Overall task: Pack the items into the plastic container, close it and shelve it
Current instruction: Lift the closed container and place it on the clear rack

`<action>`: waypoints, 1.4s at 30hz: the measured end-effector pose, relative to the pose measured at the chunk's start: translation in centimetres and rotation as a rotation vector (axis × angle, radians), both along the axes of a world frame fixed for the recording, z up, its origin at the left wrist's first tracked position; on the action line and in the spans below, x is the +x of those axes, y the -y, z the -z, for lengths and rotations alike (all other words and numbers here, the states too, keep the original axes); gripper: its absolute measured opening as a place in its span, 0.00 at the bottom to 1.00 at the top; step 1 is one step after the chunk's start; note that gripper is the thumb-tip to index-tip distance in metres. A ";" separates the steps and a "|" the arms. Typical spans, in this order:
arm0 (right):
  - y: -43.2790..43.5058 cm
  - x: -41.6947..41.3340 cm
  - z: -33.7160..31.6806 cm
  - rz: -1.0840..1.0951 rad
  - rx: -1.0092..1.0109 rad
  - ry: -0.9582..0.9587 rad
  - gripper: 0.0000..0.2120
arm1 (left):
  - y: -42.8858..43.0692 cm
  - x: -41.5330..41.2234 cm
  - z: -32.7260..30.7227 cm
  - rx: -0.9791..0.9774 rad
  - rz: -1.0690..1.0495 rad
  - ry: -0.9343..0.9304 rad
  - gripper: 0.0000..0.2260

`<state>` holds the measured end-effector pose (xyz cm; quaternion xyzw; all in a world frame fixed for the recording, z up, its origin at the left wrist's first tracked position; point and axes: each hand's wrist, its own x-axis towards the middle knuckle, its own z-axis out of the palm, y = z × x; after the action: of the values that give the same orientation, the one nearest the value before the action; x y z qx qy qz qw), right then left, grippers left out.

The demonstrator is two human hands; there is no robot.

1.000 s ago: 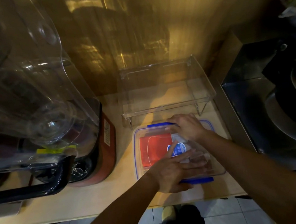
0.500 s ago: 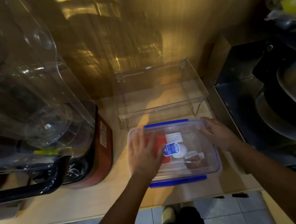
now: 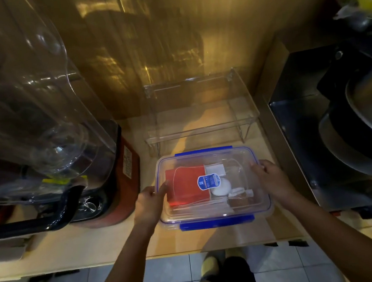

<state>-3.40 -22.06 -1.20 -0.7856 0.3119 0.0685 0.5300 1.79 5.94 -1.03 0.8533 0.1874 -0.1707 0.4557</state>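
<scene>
Clear plastic, blue-trimmed and rectangular, the lidded container sits on the pale wooden counter near its front edge, straight before the person. Its transparent lid is on, with a blue latch folded along the near long side and another blue latch along the far side. Through the lid show a red flat packet, a small blue-and-white label, a round white object, a white square piece and a brownish item in the near right corner.

Each hand takes one short end. The left hand presses against the left end, its fingers curled over the rim onto the lid while the thumb stays outside the wall. The right hand grips the right end likewise, its fingers hooked over the rim and closed on the edge. The container lies between the two hands, clasped from both sides; whether it rests on the counter or is lifted off it, I cannot tell.

Just behind it stands a clear acrylic shelf riser on thin legs, its top level bare. To the left stands a red-based blender with a big clear jug. To the right sits a dark metal stove area with stacked pans.
</scene>
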 end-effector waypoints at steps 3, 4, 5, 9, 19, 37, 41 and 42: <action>0.3 -0.2 -2.7 0.013 0.057 0.019 0.15 | -0.9 0.0 -2.4 -0.053 0.007 -0.030 0.15; 0.4 -0.3 -3.8 0.004 0.075 0.028 0.15 | -1.2 0.0 -3.5 -0.082 0.018 -0.032 0.13; 0.7 -0.5 -5.0 -0.014 0.085 0.036 0.14 | -1.4 0.0 -4.7 -0.120 0.026 -0.023 0.12; 1.9 -1.2 -9.8 -0.093 0.119 0.102 0.07 | -1.8 0.2 -10.0 -0.264 0.074 0.038 0.11; 3.9 6.5 -19.6 -0.056 0.075 0.385 0.05 | 0.4 7.6 -18.0 -0.468 0.059 0.336 0.07; 1.8 17.4 -13.1 -0.022 -0.003 0.359 0.16 | 4.6 14.0 -11.2 -0.194 0.145 0.473 0.19; 2.0 17.3 -12.1 -0.080 -0.160 0.269 0.24 | 4.6 14.5 -10.5 0.039 0.207 0.496 0.16; 2.1 17.3 -12.1 -0.097 -0.202 0.246 0.26 | 4.7 14.6 -10.7 0.109 0.224 0.488 0.15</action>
<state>13.91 -24.12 10.93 -0.8516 0.2116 -0.0343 0.4783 16.34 1.24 9.69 0.9078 -0.0149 0.0010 0.4192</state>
